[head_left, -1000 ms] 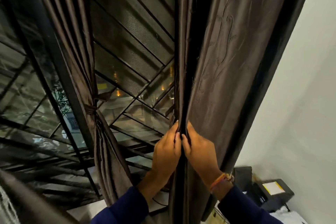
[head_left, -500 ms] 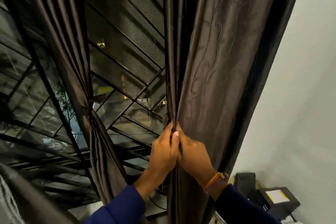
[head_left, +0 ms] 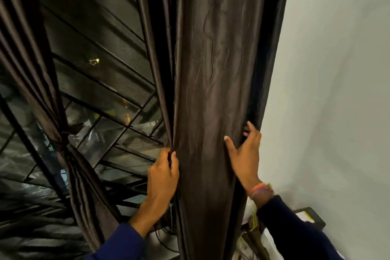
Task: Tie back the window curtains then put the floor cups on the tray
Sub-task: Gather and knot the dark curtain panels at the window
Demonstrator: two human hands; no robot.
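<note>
Left curtain (head_left: 42, 82): well left of the fingers, already cinched by a tieback (head_left: 60, 143) at mid-height.
Right curtain (head_left: 213, 95): hanging loose, untied, between both hands.
Left hand (head_left: 163, 175): fingers (head_left: 173, 159) curled, pinching the panel's inner edge.
Right hand (head_left: 245, 154): fingers (head_left: 252, 127) spread, hooked round the outer edge by the wall (head_left: 337, 91).
Advice: gather both edges together into one tight bundle before tying.
Cups, tray: not in view.
</note>
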